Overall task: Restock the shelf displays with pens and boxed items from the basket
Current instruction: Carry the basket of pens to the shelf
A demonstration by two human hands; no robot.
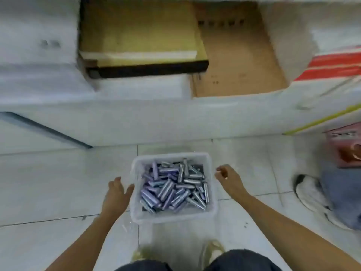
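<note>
White floor tiles [48, 182] fill the lower part of the frame. A white shelf [136, 122] runs across the top. It holds brown cardboard [240, 65], a yellow-topped box [136, 26] and, at the far right, a red and white box [332, 65]. Any writing is too blurry to read. The clear plastic basket [172, 219] sits on the floor in the lower middle, full of purple and silver pens [172, 188]. The left hand [115, 196] is spread wide just beside the basket's left wall. The right hand [228, 178] is near its right side, with fingers loosely bent and nothing in them.
</note>
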